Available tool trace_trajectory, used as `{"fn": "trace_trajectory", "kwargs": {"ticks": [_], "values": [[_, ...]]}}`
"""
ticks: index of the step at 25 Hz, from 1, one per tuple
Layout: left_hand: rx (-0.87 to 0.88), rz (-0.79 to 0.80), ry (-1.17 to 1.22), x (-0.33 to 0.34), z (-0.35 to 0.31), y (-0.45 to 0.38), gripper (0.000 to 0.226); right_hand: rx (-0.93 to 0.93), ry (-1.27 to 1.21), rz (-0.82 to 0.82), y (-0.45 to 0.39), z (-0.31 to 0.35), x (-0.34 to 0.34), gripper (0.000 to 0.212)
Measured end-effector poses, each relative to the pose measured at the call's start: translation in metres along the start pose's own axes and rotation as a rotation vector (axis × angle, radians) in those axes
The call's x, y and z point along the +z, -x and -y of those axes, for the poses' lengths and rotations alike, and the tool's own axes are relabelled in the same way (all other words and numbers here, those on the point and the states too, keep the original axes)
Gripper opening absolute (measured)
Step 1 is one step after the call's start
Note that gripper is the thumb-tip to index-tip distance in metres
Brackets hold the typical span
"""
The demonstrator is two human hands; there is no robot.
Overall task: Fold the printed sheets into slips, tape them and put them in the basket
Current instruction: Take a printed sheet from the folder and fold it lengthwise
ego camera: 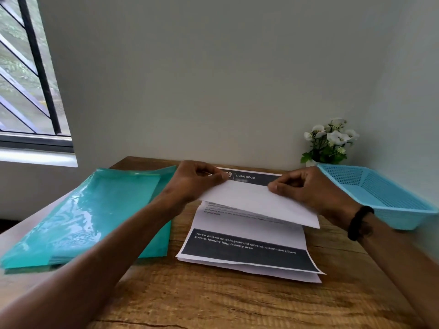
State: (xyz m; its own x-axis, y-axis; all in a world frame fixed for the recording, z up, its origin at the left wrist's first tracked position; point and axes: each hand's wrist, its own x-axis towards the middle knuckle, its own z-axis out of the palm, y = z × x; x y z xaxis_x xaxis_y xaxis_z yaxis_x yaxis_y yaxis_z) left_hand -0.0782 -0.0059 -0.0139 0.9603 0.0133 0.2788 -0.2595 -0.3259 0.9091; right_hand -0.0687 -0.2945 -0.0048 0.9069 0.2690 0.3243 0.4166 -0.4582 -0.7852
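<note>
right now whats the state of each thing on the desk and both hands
top white printed sheet: partly folded, far edge lifted, pinched by both hands
left hand: pinching the sheet's left corner
right hand: pinching the sheet's right corner
stack of printed sheets: flat, unfolded
blue plastic mesh basket: upright, no slips visible
teal plastic folder: lying flat

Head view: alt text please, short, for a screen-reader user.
Both hands, left hand and right hand, pinch a white printed sheet, folding it over a paper stack on a wooden table; teal plastic folder left, empty blue mesh basket right.
</note>
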Motion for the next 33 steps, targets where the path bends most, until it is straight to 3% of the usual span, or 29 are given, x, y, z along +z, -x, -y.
{"fn": "trace_trajectory", "kwargs": {"ticks": [3, 5, 7, 9, 11, 14, 19, 24, 26, 31, 33], "values": [[0.205, -0.005, -0.532, -0.007, 0.007, -0.003, 0.018, -0.050, 0.275, 0.008, -0.002, -0.012, 0.007, 0.022], [0.222, -0.109, -0.725, -0.018, 0.008, -0.006, 0.022, -0.114, 0.449, 0.042, -0.001, -0.016, 0.015, 0.022], [0.140, -0.262, -0.712, -0.038, 0.004, -0.011, 0.029, -0.146, 0.564, 0.037, 0.000, -0.014, 0.016, 0.021], [0.017, -0.371, -0.749, -0.069, 0.002, -0.011, 0.035, -0.181, 0.656, 0.014, 0.004, -0.010, 0.016, 0.036], [-0.116, -0.353, -0.926, -0.103, 0.007, -0.005, 0.036, -0.245, 0.624, -0.032, 0.006, 0.003, 0.017, 0.045], [-0.206, -0.272, -1.174, -0.131, 0.034, 0.014, 0.039, -0.298, 0.432, -0.001, -0.004, 0.052, 0.031, 0.018], [-0.202, -0.246, -1.137, -0.137, 0.073, 0.027, 0.057, -0.465, 0.566, 0.270, -0.083, 0.121, 0.108, 0.013], [-0.221, -0.085, -1.064, -0.129, 0.082, 0.034, 0.071, -0.562, 0.867, 0.435, -0.149, 0.116, 0.210, 0.042], [-0.255, -0.044, -1.031, -0.132, 0.084, 0.033, 0.074, -0.558, 0.962, 0.485, -0.162, 0.107, 0.230, 0.039], [-0.281, 0.010, -1.029, -0.133, 0.083, 0.034, 0.077, -0.678, 1.148, 0.372, -0.178, 0.099, 0.248, 0.018], [-0.283, 0.025, -1.026, -0.132, 0.081, 0.035, 0.077, -0.597, 1.086, 0.284, -0.187, 0.095, 0.251, 0.020]]}}
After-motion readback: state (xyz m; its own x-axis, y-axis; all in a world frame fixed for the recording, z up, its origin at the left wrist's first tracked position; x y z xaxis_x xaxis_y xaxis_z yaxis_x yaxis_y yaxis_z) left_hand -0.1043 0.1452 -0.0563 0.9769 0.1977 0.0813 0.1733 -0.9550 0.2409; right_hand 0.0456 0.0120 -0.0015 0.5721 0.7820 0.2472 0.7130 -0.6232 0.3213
